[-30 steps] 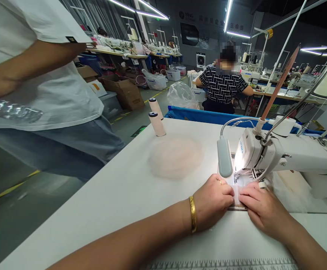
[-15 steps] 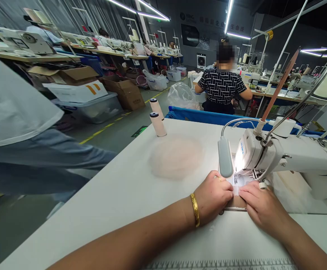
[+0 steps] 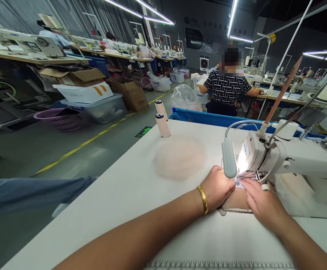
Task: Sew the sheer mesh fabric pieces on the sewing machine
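From the head view, your left hand point(image 3: 218, 187) lies flat on the white surface point(image 3: 129, 195), fingers pressed down on the near left edge of a small beige fabric piece point(image 3: 236, 200); it pins the piece rather than gripping it. A gold bangle point(image 3: 203, 199) sits on that wrist. Your right hand point(image 3: 260, 200) presses on the right side of the same fabric piece, fingertips point(image 3: 246, 182) reaching up to the needle area; it too is laid flat, closed around nothing. The fabric piece lies on the surface between your two hands, its far end under the head of the white sewing machine point(image 3: 287, 161), which stands to the right. A grey lamp point(image 3: 229, 164) on a bent neck hangs just left of the machine head and lights the spot brightly.

Farther along the surface, left of the machine, lies a round pale pink pile of sheer fabric point(image 3: 180, 157), and beyond it stand two thread cones point(image 3: 162, 125), tilted, near the far left edge. A ruler strip point(image 3: 222, 264) runs along the near edge. In the far room, a person in a black-and-white patterned shirt point(image 3: 227, 90) sits with their back to you at another bench. Cardboard boxes point(image 3: 131, 93) stand on the floor at far left.
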`<action>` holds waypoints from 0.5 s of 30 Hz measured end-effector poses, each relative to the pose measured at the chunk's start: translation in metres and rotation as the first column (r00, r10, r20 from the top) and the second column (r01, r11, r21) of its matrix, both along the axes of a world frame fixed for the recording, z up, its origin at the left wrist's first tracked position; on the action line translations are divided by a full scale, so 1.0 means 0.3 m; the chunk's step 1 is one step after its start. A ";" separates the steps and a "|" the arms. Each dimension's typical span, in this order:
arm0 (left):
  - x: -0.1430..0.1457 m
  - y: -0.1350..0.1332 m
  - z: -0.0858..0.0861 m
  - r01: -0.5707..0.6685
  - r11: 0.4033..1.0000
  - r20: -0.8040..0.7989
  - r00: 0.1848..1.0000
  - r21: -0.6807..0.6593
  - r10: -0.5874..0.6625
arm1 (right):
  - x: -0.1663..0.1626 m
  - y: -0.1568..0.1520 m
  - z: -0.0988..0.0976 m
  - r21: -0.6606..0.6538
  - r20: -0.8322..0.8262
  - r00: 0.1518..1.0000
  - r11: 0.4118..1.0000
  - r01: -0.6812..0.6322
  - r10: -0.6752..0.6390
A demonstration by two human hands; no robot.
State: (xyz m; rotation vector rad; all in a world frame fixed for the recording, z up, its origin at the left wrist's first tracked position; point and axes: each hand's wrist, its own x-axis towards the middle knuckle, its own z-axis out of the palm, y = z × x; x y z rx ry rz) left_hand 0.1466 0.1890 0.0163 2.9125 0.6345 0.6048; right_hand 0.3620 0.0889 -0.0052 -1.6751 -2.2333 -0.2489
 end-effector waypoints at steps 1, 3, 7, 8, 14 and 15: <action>-0.002 0.000 0.002 -0.009 1.000 0.000 1.000 -0.003 0.009 | 0.003 0.001 -0.002 0.008 -0.002 1.000 1.000 -0.005 0.005; -0.007 0.000 0.007 -0.038 0.999 0.000 0.999 -0.006 0.038 | 0.008 0.001 0.000 0.007 -0.014 1.000 1.000 -0.021 0.021; -0.014 -0.005 0.019 -0.145 0.989 -0.030 0.989 0.019 0.146 | 0.005 -0.007 0.016 -0.002 -0.082 0.995 0.998 -0.064 0.064; -0.014 -0.012 0.024 -0.168 0.985 -0.062 0.984 0.028 0.169 | 0.000 -0.009 0.021 0.012 -0.102 0.990 0.995 -0.095 0.095; -0.029 -0.125 0.101 -0.217 0.976 -0.336 0.921 -0.015 0.199 | -0.061 -0.030 0.056 0.104 -0.175 0.918 0.934 -0.341 0.355; -0.039 -0.142 0.119 -0.198 0.979 -0.366 0.915 -0.044 0.169 | -0.073 -0.036 0.062 0.080 -0.171 0.912 0.928 -0.363 0.372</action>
